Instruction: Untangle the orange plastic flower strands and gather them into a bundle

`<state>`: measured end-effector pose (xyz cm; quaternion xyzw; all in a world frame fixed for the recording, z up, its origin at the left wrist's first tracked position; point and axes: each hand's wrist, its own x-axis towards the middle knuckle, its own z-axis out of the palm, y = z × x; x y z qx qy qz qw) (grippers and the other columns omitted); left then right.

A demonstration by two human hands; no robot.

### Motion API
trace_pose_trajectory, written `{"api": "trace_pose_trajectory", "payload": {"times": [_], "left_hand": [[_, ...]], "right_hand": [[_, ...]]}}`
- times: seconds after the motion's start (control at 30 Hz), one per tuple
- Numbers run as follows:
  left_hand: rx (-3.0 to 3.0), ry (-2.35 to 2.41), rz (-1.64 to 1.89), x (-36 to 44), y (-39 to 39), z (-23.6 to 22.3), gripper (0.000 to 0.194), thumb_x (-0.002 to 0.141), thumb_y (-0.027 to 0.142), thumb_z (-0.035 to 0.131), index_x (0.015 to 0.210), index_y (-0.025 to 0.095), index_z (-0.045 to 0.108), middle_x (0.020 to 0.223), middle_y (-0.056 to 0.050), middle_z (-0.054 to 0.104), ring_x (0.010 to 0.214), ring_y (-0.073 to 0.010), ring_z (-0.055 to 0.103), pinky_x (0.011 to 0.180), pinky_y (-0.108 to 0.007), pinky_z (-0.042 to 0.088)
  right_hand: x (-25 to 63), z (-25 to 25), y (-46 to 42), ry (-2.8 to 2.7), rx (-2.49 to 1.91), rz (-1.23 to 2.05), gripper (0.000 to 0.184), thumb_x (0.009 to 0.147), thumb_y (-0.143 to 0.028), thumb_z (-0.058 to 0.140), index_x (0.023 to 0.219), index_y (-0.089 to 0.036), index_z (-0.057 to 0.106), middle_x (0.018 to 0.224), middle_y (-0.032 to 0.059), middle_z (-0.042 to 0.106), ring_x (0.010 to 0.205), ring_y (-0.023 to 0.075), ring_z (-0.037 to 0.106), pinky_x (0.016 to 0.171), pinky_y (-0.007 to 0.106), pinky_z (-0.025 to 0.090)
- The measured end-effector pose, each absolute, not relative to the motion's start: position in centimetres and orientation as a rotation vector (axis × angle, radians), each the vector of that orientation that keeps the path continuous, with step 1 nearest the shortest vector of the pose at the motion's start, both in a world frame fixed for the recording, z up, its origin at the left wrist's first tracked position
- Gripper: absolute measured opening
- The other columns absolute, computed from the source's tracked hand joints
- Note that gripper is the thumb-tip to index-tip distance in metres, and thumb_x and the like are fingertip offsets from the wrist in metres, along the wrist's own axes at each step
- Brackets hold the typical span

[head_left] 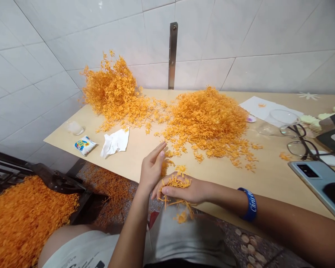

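Observation:
My right hand (194,189) is closed around a small bunch of orange plastic flower pieces (176,181), above the table's front edge. Thin stems and a flower head hang below its fingers. My left hand (152,167) is just left of it, fingers stretched out and the palm turned toward the bunch. A few orange pieces show beyond the left thumb; whether the palm touches them is hidden. Ahead of both hands spreads a large heap of the same orange pieces (209,115). A second, taller heap (111,87) stands at the back left of the table.
On the table (139,149) lie a crumpled white paper (115,142), a small packet (85,145) and a clear cup (75,127). Eyeglasses (297,147) and a phone (315,186) are at the right. More orange pieces (25,219) fill the lower left.

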<state>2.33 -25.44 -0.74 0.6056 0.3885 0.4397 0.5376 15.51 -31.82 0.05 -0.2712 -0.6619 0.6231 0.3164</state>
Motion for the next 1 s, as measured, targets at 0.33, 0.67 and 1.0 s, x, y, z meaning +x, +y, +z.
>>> {"api": "trace_pose_trajectory", "payload": {"times": [0.33,0.67,1.0], "left_hand": [[1.013,0.867,1.244,2.0,-24.5,-1.5,0.035,0.092,0.046,0.052,0.108,0.022,0.071,0.129,-0.010,0.065,0.127,-0.0207,0.055,0.112,-0.038,0.037],[1.193,0.664,1.004,1.4,-25.0,-1.2,0.035,0.092,0.043,0.056,0.115,0.022,0.070,0.122,-0.010,0.069,0.123,-0.0222,0.059,0.106,-0.035,0.044],[1.483,0.458,0.606,0.5,-25.0,0.4,0.032,0.085,0.041,0.065,0.108,0.021,0.075,0.117,-0.010,0.071,0.108,-0.0240,0.066,0.091,-0.030,0.051]], "right_hand": [[17.0,-1.5,-28.2,-0.781,-0.988,1.465,0.035,0.079,-0.052,0.070,0.090,-0.019,0.070,0.117,0.0080,0.067,0.111,0.0181,0.060,0.102,0.034,0.049],[16.8,-0.8,-29.9,-1.176,-0.711,1.897,0.031,0.087,-0.043,0.060,0.094,-0.013,0.062,0.071,0.0020,0.067,0.044,0.0057,0.049,0.043,0.019,0.037],[15.9,0.8,-30.4,-1.777,-1.007,1.803,0.034,0.094,-0.029,0.041,0.065,-0.017,0.051,0.041,-0.0050,0.045,0.040,0.0075,0.041,0.046,0.020,0.037]]}}
